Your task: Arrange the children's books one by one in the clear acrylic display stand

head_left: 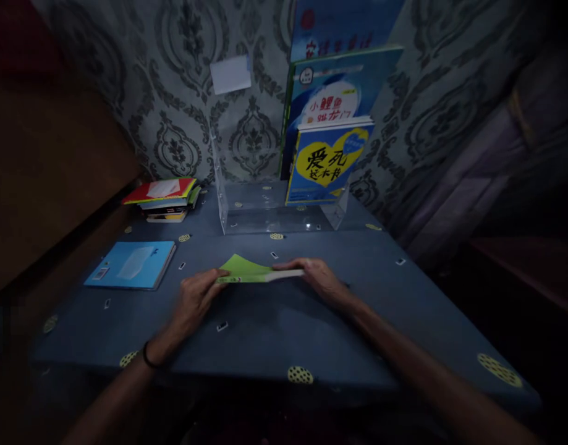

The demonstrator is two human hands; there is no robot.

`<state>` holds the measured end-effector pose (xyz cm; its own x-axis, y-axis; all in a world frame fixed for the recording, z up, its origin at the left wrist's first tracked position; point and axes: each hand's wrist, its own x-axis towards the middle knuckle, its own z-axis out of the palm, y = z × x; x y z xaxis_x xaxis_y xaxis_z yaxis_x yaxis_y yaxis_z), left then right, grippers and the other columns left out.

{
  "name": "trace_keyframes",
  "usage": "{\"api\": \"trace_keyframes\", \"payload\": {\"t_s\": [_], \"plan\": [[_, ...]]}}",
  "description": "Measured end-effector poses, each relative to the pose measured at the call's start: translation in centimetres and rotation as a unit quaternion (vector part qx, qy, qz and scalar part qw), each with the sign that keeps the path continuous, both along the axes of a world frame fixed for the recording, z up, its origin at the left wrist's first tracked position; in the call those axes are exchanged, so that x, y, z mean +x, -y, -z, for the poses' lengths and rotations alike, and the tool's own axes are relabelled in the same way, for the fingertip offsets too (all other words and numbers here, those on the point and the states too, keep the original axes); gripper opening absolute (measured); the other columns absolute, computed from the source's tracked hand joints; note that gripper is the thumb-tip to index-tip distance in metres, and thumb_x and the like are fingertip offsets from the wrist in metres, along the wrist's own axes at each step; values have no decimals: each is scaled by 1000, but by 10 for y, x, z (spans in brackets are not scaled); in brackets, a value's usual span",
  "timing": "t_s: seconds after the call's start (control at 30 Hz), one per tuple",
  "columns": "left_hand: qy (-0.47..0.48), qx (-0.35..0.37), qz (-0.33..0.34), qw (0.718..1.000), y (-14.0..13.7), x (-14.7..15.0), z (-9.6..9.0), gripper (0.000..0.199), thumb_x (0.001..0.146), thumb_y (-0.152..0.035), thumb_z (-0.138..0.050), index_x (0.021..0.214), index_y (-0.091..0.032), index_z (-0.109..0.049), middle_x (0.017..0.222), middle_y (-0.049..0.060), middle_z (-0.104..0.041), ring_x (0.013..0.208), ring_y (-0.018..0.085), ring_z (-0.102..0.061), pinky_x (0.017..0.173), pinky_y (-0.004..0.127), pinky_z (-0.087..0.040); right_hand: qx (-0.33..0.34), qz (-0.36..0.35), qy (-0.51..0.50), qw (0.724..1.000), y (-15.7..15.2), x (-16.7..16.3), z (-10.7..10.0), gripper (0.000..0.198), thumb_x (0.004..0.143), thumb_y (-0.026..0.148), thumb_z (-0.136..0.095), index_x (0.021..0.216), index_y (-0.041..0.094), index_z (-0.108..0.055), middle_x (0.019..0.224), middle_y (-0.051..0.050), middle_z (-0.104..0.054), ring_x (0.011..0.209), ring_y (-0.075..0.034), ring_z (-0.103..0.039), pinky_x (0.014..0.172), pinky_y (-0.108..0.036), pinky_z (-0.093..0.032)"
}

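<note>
A thin green book point(245, 268) is held between both hands over the front middle of the table, its edge turned toward me. My left hand point(196, 295), with a dark band on the wrist, grips the book's left end. At the other end, my right hand point(324, 281) pinches the pale side of the book. Beyond them stands a clear acrylic book rack point(265, 219). On its right side, a blue book with a yellow heart point(329, 162) leans in front of larger blue picture books point(343, 80).
To the left lies a light-blue book point(131, 264), flat on the patterned blue tablecloth point(339, 346). Behind it is a stack of books point(165, 196) with a red one on top. A white card point(231, 74) shows at the rack's upper left. Patterned wallpaper point(182, 136) covers the wall behind.
</note>
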<state>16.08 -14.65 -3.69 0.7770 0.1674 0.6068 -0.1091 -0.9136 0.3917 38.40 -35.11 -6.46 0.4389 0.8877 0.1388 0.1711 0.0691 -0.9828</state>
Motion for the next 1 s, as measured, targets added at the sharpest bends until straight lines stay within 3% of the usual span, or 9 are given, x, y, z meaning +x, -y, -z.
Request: {"api": "trace_keyframes", "payload": {"t_s": [0.07, 0.13, 0.3, 0.47, 0.67, 0.77, 0.87, 1.0], "plan": [[-1, -123, -13, 992, -2, 10, -10, 31, 100, -36, -50, 89, -17, -71, 73, -1, -66, 65, 12, -60, 61, 19, -46, 54, 44, -63, 996, -8, 5, 2, 70, 73, 84, -58, 93, 19, -75, 103, -10, -77, 103, -31, -71, 99, -50, -53], [21, -224, -18, 974, -2, 22, -17, 35, 96, -41, -54, 78, -16, -69, 68, -1, -61, 63, 12, -55, 59, 20, -42, 64, 56, -71, 994, -18, 5, 1, 69, 65, 83, -67, 93, 20, -74, 96, -9, -77, 95, -30, -72, 93, -50, -55], [68, -387, 11, 920, 4, 59, -20, 44, 86, -57, -61, 82, -14, -71, 78, 3, -69, 76, 17, -61, 65, 23, -48, 38, 30, 59, 997, -32, -4, -22, 51, 80, 58, -71, 114, 21, -70, 112, -9, -74, 109, -29, -67, 97, -48, -53], [17, -444, 61, 894, 8, 83, -12, 54, 74, -64, -71, 94, -15, -74, 88, 6, -76, 83, 22, -69, 74, 29, -55, 6, 65, 144, 987, -24, 8, -29, 34, 89, 52, -62, 100, 22, -74, 95, -5, -75, 96, -29, -69, 85, -44, -58], [-38, -526, 68, 847, 7, 102, 12, 51, 62, -58, -83, 88, -14, -77, 88, 8, -79, 80, 24, -73, 76, 34, -59, 4, 82, 182, 980, -22, 11, -2, 43, 94, 56, -54, 118, 24, -71, 118, -7, -73, 113, -28, -65, 103, -48, -49], [-43, -557, 57, 828, 6, 108, 26, 50, 60, -51, -87, 91, -14, -78, 93, 10, -80, 86, 26, -75, 81, 35, -60, 0, 72, 163, 984, -23, 10, 3, 46, 95, 58, -52, 116, 22, -72, 117, -7, -73, 111, -27, -66, 102, -46, -50], [-48, -566, 52, 821, 6, 109, 33, 49, 57, -47, -89, 91, -14, -78, 95, 11, -80, 91, 29, -75, 85, 38, -60, -7, 62, 159, 985, -21, 12, 2, 46, 95, 59, -52, 116, 23, -73, 116, -7, -74, 107, -26, -67, 99, -43, -52], [-73, -554, 32, 829, 7, 107, 29, 49, 57, -51, -88, 90, -16, -79, 97, 11, -80, 94, 32, -75, 89, 42, -60, 8, 54, 178, 983, -17, 13, 0, 41, 97, 55, -51, 114, 25, -74, 116, -5, -73, 109, -24, -66, 103, -40, -49]]}}
